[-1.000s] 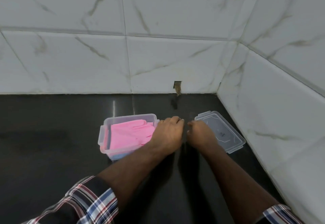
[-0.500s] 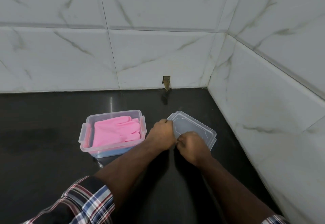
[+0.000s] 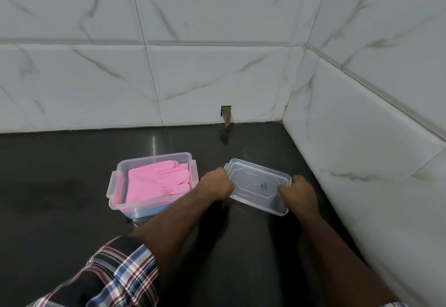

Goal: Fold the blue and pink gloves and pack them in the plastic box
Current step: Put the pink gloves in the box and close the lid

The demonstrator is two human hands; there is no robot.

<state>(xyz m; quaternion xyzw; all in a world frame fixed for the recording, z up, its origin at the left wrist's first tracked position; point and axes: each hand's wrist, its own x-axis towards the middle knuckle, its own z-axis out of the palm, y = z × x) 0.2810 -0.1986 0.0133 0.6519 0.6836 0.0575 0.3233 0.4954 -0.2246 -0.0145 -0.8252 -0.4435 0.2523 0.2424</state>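
A clear plastic box stands open on the black counter. Folded pink gloves lie on top inside it, and a strip of blue glove shows beneath them through the front wall. To its right is the clear lid, tilted. My left hand grips the lid's left edge and my right hand grips its right edge. Both hands sit just right of the box.
The black counter runs back to a white marble-tiled wall and a second tiled wall close on the right, forming a corner. A small notch is cut into the back wall's base.
My hands have spread apart to opposite edges of the lid and lifted it. A second ago the lid lay flat farther right and both hands were closed together between box and lid.
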